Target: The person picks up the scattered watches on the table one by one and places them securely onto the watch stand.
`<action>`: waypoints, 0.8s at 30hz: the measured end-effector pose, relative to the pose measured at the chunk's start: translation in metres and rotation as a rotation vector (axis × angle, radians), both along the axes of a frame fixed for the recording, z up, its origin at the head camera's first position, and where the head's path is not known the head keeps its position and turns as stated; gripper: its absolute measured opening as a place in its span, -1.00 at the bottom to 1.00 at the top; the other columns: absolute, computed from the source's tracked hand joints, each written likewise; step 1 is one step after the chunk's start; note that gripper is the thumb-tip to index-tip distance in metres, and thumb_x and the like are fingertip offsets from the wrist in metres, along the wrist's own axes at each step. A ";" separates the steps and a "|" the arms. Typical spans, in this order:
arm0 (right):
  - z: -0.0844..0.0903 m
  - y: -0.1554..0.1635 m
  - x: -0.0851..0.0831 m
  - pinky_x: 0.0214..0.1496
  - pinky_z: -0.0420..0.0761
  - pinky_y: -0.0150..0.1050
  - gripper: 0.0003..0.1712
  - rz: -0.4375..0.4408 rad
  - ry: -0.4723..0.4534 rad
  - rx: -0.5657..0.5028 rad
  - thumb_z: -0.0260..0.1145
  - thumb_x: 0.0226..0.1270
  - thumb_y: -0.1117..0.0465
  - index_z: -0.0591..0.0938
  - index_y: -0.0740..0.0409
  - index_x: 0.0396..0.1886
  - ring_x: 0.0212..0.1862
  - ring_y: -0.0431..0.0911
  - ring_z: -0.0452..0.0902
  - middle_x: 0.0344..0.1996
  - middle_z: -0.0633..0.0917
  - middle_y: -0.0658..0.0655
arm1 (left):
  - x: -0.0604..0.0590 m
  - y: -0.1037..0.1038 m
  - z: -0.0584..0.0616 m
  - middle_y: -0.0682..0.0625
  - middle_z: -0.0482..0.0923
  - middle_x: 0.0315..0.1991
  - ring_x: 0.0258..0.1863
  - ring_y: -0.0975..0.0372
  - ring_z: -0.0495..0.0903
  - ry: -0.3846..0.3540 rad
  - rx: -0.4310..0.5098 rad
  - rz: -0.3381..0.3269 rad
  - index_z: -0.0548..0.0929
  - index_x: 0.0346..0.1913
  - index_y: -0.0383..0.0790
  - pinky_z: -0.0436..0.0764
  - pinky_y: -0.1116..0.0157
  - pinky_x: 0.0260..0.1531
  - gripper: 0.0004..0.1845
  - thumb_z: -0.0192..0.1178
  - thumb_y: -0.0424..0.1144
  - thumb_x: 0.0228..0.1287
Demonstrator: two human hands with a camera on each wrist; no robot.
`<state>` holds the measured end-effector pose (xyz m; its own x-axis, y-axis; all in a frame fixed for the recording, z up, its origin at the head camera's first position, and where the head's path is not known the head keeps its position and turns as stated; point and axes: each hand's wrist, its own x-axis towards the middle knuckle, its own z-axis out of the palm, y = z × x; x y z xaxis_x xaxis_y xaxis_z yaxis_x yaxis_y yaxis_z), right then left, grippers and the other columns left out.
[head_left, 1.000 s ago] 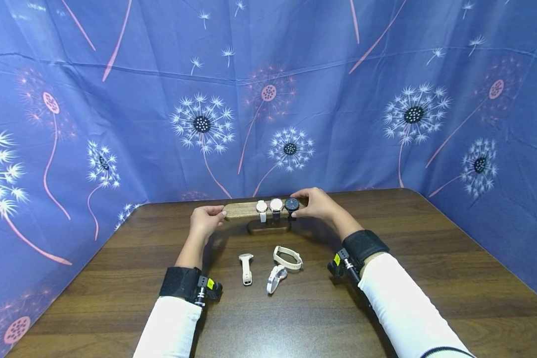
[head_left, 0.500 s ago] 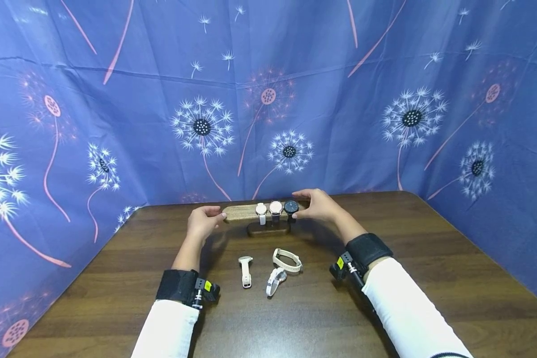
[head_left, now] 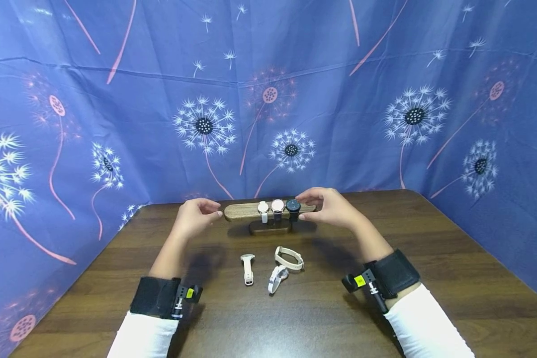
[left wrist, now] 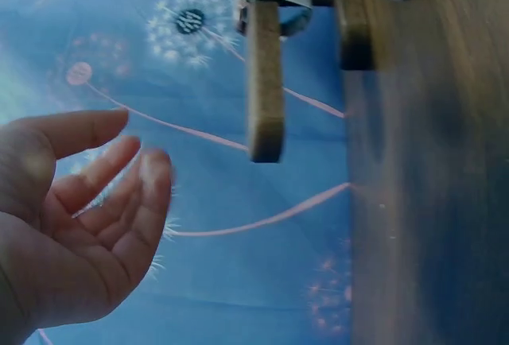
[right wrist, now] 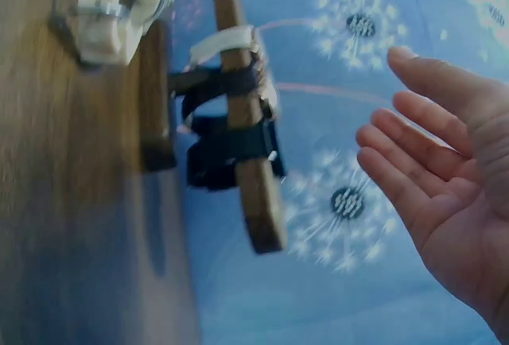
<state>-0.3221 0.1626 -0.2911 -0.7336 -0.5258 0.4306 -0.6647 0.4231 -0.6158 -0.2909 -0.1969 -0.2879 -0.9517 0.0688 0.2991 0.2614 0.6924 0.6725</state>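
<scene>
A wooden watch stand point(head_left: 243, 211) stands at the table's far middle, its bar on a dark oval base point(head_left: 270, 227). On the bar hang a white watch point(head_left: 262, 208), a pink-faced watch point(head_left: 277, 206) and a black watch point(head_left: 293, 205). My left hand point(head_left: 197, 215) hovers just off the bar's left end, fingers relaxed, holding nothing. My right hand point(head_left: 330, 206) is at the bar's right end, also holding nothing. The wrist views show each palm, the left hand point(left wrist: 79, 218) and the right hand point(right wrist: 445, 178), apart from the bar point(left wrist: 265, 83), with fingers loosely straight.
Three loose pale watches lie on the dark wooden table point(head_left: 429, 278) in front of the stand: one flat point(head_left: 248, 268), one looped point(head_left: 288, 257), one on its side point(head_left: 276, 278). Blue dandelion-print cloth point(head_left: 385, 124) walls in the back and both sides.
Both hands have let go of the bar's ends and drawn slightly away from them. The forearms have pulled back toward me. The stand and watches stay put.
</scene>
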 end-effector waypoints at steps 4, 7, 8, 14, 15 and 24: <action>0.001 -0.008 0.011 0.06 0.61 0.00 -0.58 0.073 0.056 0.065 0.52 0.10 0.28 0.66 0.28 -0.02 0.00 0.15 0.62 -0.03 0.67 0.23 | 0.012 0.008 0.001 -0.07 0.68 -0.47 -0.55 0.11 0.64 -0.013 0.019 -0.085 0.73 -0.21 -0.38 0.56 0.30 -0.58 -0.86 0.27 -0.38 0.24; -0.002 -0.015 0.016 0.07 0.62 -0.08 -0.62 0.110 0.085 0.128 0.52 0.09 0.27 0.68 0.23 -0.06 -0.04 0.03 0.64 -0.06 0.69 0.16 | 0.016 0.015 -0.003 0.00 0.65 -0.54 -0.60 0.20 0.58 0.003 0.001 -0.118 0.73 -0.31 -0.33 0.52 0.33 -0.63 -0.93 0.27 -0.41 0.19; -0.002 -0.016 0.017 0.06 0.62 -0.08 -0.63 0.121 0.089 0.144 0.52 0.08 0.28 0.69 0.23 -0.07 -0.05 0.00 0.64 -0.08 0.69 0.16 | 0.016 0.017 -0.005 0.01 0.65 -0.55 -0.62 0.24 0.57 0.006 -0.011 -0.128 0.73 -0.34 -0.32 0.51 0.34 -0.63 -0.94 0.28 -0.40 0.17; -0.011 -0.023 0.017 0.03 0.63 -0.10 -0.67 0.184 0.056 0.186 0.51 0.05 0.32 0.69 0.26 -0.14 -0.11 -0.06 0.64 -0.15 0.70 0.13 | 0.012 0.029 -0.020 -0.02 0.63 -0.60 -0.66 0.25 0.57 -0.124 -0.124 -0.203 0.72 -0.37 -0.26 0.57 0.34 -0.63 -0.91 0.34 -0.29 0.20; -0.013 -0.023 0.017 0.03 0.63 -0.10 -0.67 0.192 0.041 0.191 0.51 0.06 0.32 0.68 0.27 -0.14 -0.12 -0.07 0.64 -0.16 0.70 0.12 | 0.012 0.032 -0.022 -0.02 0.63 -0.61 -0.67 0.22 0.59 -0.165 -0.157 -0.216 0.73 -0.37 -0.26 0.59 0.32 -0.63 -0.89 0.34 -0.27 0.22; -0.021 -0.023 0.016 -0.01 0.64 -0.21 -0.70 0.184 -0.002 0.254 0.49 0.10 0.29 0.69 0.27 -0.15 -0.11 0.07 0.66 -0.18 0.71 0.12 | 0.018 0.051 -0.034 -0.01 0.54 -0.81 -0.79 0.20 0.56 -0.277 -0.439 -0.218 0.62 -0.74 -0.27 0.57 0.29 -0.71 -0.51 0.36 0.00 0.21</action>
